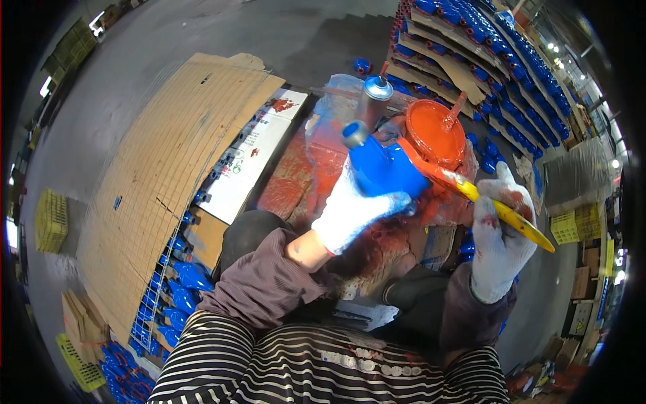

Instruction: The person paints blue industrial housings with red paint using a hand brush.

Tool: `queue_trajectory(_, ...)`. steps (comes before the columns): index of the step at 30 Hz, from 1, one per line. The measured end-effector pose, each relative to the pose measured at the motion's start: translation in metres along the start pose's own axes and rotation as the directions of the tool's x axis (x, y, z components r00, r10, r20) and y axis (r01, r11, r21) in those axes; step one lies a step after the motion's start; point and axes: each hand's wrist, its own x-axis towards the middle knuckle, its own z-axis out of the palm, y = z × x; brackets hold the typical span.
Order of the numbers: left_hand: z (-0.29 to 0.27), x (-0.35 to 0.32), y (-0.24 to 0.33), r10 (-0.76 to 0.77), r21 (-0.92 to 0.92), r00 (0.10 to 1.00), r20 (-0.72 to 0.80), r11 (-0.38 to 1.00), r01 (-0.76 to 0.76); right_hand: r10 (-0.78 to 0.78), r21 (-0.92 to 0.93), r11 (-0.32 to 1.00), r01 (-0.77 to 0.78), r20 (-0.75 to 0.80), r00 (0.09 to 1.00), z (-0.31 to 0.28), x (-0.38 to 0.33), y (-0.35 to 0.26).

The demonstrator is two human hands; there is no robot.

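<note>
My left hand [346, 212], in a white glove with blue stains, grips a blue-painted metal valve body [390, 172]. Its short grey-ended neck points up and to the left. In my gloved right hand [496, 246], spotted with red, is a paintbrush [515, 219] with a yellow handle. The brush's orange-red, paint-coated head meets the right-hand edge of the blue valve body. Just behind them stands a bucket [464, 147] of orange-red paint, a paint-smeared stick [455, 111] leaning in it. Left of the bucket is a silver can [375, 99] with a thin red-tipped piece sticking up.
Paint-stained red sheeting [326, 148] covers the low work surface. At the right rear, blue parts rise in cardboard-separated layers [464, 57]. A wire cage [158, 289] under a cardboard sheet [168, 155] holds more on my left. Yellow crates [52, 219] stand farther off.
</note>
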Motion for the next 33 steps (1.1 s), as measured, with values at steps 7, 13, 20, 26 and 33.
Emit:
queue_trajectory(7, -0.003, 0.0, -0.004, -0.339, -0.623, 0.921, 0.191, 0.683, 0.381, 0.186, 0.277, 0.946, -0.166, -0.045, 0.982, -0.017, 0.004, 0.012)
queue_trajectory(13, -0.003, -0.004, -0.012, -0.191, -0.847, 0.869, 0.456, 0.207, 0.49, 0.308, 0.487, 0.824, -0.29, 0.045, 0.95, -0.029, 0.015, 0.039)
queue_trajectory(20, 0.001, -0.01, -0.025, 0.065, -0.731, 0.737, 0.673, -0.093, 0.676, 0.417, 0.605, 0.659, -0.447, 0.201, 0.886, -0.028, 0.018, 0.066)
queue_trajectory(26, -0.012, -0.001, -0.019, -0.268, -0.915, 0.939, 0.217, 0.278, 0.291, 0.355, 0.307, 0.881, -0.361, 0.075, 0.932, -0.039, 0.029, 0.04)
queue_trajectory(33, -0.008, -0.01, -0.016, 0.259, 0.774, 0.962, -0.089, 0.626, -0.097, 0.41, -0.033, 0.912, -0.409, 0.122, 0.904, -0.02, 0.027, 0.06)
